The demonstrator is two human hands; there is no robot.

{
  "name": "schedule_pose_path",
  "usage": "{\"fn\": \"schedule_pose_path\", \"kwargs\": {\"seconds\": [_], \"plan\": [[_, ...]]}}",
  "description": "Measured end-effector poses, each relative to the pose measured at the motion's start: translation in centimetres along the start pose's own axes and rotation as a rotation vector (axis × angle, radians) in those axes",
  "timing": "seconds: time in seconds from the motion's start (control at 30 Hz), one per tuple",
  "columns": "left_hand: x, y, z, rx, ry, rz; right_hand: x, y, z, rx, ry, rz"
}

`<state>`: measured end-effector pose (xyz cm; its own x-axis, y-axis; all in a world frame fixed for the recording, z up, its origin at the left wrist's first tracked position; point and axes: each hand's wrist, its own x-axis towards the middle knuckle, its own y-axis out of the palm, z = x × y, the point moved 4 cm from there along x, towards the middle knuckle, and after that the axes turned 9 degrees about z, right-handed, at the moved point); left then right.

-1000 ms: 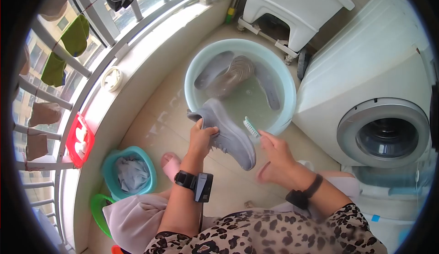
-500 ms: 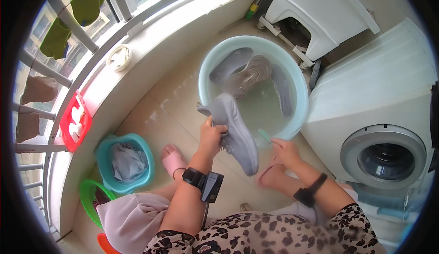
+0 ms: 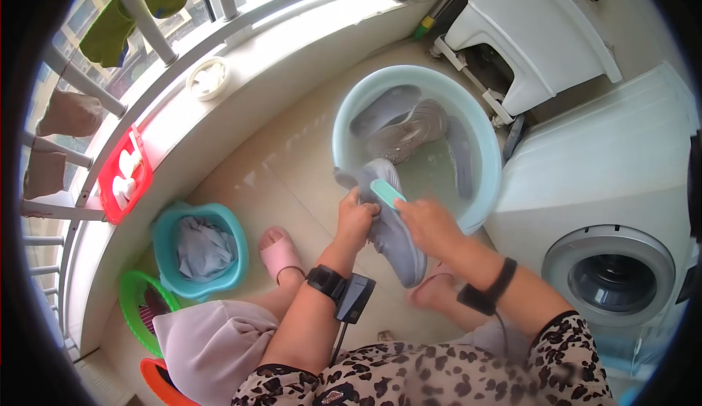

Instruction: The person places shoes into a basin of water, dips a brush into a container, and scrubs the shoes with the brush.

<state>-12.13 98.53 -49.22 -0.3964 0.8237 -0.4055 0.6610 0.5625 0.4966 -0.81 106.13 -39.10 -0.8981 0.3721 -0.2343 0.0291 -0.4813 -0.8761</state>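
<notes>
My left hand (image 3: 355, 219) is closed on a grey shoe (image 3: 401, 249) near its ankle opening, with the toe pointing down toward me. A pale green brush (image 3: 386, 192) is gripped in my right hand (image 3: 430, 225), its head lying against the shoe's side and its bristles hidden. Just beyond, a large light-blue basin (image 3: 491, 179) of cloudy water holds another shoe (image 3: 422, 126), sole up, and two grey insoles (image 3: 386, 110), one at the left and one at the right. The held shoe's heel overlaps the basin's near rim.
A teal basin with cloth (image 3: 238, 278), a green basket (image 3: 126, 311) and an orange one (image 3: 157, 384) stand at lower left. A red tray (image 3: 110, 205) and a round dish (image 3: 208, 78) are on the ledge. On the right is a washing machine (image 3: 585, 172); a white sink (image 3: 537, 33) stands behind.
My right hand has brought the brush from beside the shoe up onto its side, turning the bristles out of sight. The view has shifted, so the basin appears farther right.
</notes>
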Motion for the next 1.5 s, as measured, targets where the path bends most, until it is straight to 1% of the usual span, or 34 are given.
{"fn": "schedule_pose_path", "kwargs": {"seconds": [0.1, 0.17, 0.2, 0.23, 0.3, 0.4, 0.43, 0.47, 0.53, 0.6, 0.63, 0.67, 0.7, 0.77, 0.8, 0.83, 0.87, 0.93, 0.97, 1.03, 1.07, 1.1, 1.13, 1.2, 1.23, 1.27, 1.33, 1.37, 1.43, 1.5], "plan": [[-0.1, 0.4, 0.6, 0.048, -0.03, 0.026, 0.2, -0.4, 0.6, 0.042, 0.119, 0.004], [-0.1, 0.4, 0.4, 0.127, -0.068, 0.062, 4.7, 1.3, 0.1, 0.039, 0.033, -0.037], [-0.2, 0.7, -0.1, 0.176, -0.023, 0.075, 6.7, 1.5, -0.1, 0.033, -0.017, -0.05], [-0.4, 1.1, -0.7, 0.225, 0.018, 0.089, 7.2, 0.6, -0.3, 0.095, -0.076, -0.109], [-1.0, 2.5, -1.8, 0.314, 0.114, 0.108, 6.5, -1.7, -1.3, 0.207, -0.184, -0.216], [-1.7, 5.6, -5.8, 0.556, 0.323, 0.307, 0.9, -7.3, -1.5, 0.706, 0.246, -0.267], [-3.0, 7.3, -8.3, 0.534, 0.264, 0.394, -0.6, -8.1, -1.1, 0.705, 0.215, -0.32], [-2.9, 7.9, -8.6, 0.337, 0.178, 0.476, -2.1, -8.7, -0.6, 0.708, 0.185, -0.38], [-3.3, 8.8, -8.9, -0.054, -0.014, 0.614, -4.6, -9.0, 0.7, 0.577, 0.086, -0.48], [-3.7, 10.0, -9.2, -0.336, 0.023, 0.547, -6.7, -8.8, 2.7, 0.299, -0.049, -0.546], [-3.9, 10.8, -9.0, -0.481, 0.036, 0.51, -7.9, -8.5, 3.9, 0.199, 0.051, -0.434], [-4.0, 11.4, -8.8, -0.63, 0.052, 0.471, -8.2, -8.3, 3.8, 0.133, 0.064, -0.467], [-4.3, 11.8, -8.1, -0.646, -0.026, 0.457, -8.2, -7.8, 3.3, 0.067, 0.073, -0.498], [-4.4, 12.3, -6.2, -0.573, -0.037, 0.444, -7.0, -8.1, 4.1, -0.08, 0.074, -0.532], [-4.5, 12.6, -5.6, -0.528, -0.047, 0.441, -5.8, -8.4, 4.1, -0.084, 0.061, -0.541], [-5.1, 13.3, -6.3, -0.551, 0.028, 0.514, -4.6, -8.4, 3.9, -0.087, 0.048, -0.55], [-5.1, 13.2, -6.5, -0.58, 0.051, 0.546, -4.0, -8.5, 3.9, -0.096, 0.028, -0.559], [-4.6, 12.5, -7.1, -0.649, 0.103, 0.61, -6.0, -7.7, 3.8, -0.046, 0.044, -0.554], [-4.6, 12.6, -7.2, -0.661, 0.061, 0.608, -8.0, -6.2, 3.3, -0.022, 0.045, -0.544], [-4.5, 12.9, -7.6, -0.69, -0.014, 0.598, -9.4, -5.6, 3.9, 0.005, 0.084, -0.54], [-4.8, 12.9, -7.3, -0.699, -0.068, 0.588, -8.6, -5.6, 3.6, -0.012, 0.064, -0.56], [-5.2, 13.5, -7.4, -0.675, 0.016, 0.502, -6.7, -6.8, 4.0, -0.024, 0.052, -0.588], [-5.3, 13.6, -7.0, -0.67, 0.006, 0.5, -5.8, -7.4, 4.3, -0.036, 0.041, -0.617], [-4.9, 13.4, -6.4, -0.665, 0.003, 0.498, -5.7, -7.6, 4.5, -0.073, 0.043, -0.601], [-4.1, 12.8, -6.7, -0.73, 0.005, 0.512, -5.4, -7.9, 4.7, -0.101, 0.034, -0.593], [-3.4, 11.9, -6.6, -0.74, -0.045, 0.489, -6.3, -7.3, 4.2, -0.125, 0.028, -0.597], [-4.0, 11.3, -8.5, -0.768, -0.15, 0.43, -10.2, -4.8, 2.4, -0.165, 0.016, -0.588], [-4.0, 11.2, -8.2, -0.711, -0.163, 0.408, -11.2, -4.5, 1.9, -0.183, 0.042, -0.552], [-3.6, 10.6, -8.0, -0.692, -0.146, 0.421, -12.3, -4.3, 1.5, -0.212, 0.107, -0.494], [-3.7, 10.7, -8.0, -0.698, -0.142, 0.425, -11.1, -4.1, 2.1, -0.139, 0.038, -0.555]]}}
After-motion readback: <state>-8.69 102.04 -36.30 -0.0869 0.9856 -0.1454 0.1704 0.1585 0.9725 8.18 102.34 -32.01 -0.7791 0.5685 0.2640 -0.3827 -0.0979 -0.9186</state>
